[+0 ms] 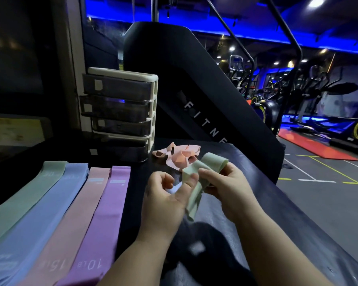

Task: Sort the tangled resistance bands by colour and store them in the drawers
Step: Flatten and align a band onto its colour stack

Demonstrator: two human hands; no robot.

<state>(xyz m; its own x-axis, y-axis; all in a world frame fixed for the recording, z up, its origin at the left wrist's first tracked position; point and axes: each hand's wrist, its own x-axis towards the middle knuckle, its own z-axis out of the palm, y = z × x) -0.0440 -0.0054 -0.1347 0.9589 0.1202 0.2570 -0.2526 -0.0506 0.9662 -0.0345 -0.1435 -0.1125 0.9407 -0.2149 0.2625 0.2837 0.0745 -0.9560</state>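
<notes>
The left hand [167, 195] pinches and the right hand [225, 182] grips the twisted green band [194, 200] above the worktop's [287, 213] middle. Pulling hard could tighten the twist or snap the band loose toward the peach tangle [179, 156] just behind. The dark padded worktop carries four flattened bands [60, 203] along its left edge and drawers [120, 112] at the far left corner. Blue-lit gym machines [318, 96] stand beyond.

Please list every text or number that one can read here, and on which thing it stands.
"FITNE", cut off: black machine.
"10 LB", upside down: purple band.
"15", rest blurred: flat pink band.
"30", faint: flat green band.
Blue band, drawer labels, yellow sign: too blurred to read.
</notes>
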